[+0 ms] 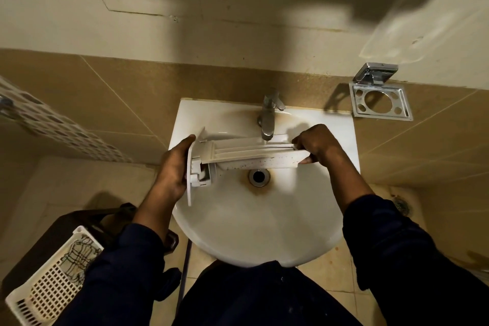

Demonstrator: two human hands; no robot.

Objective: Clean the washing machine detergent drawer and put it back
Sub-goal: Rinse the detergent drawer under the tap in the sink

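The white detergent drawer lies sideways over the white sink, under the metal tap. Dark specks dot its near side wall. My left hand holds the drawer's front panel at the left end, palm against the panel and fingers over its edge. My right hand grips the drawer's back end at the right, thumb under the side wall. I cannot tell whether water runs from the tap.
The sink drain has a rusty stain around it. A metal holder is fixed on the tiled wall at the right. A white perforated basket sits on a dark object at lower left. A floor drain shows at right.
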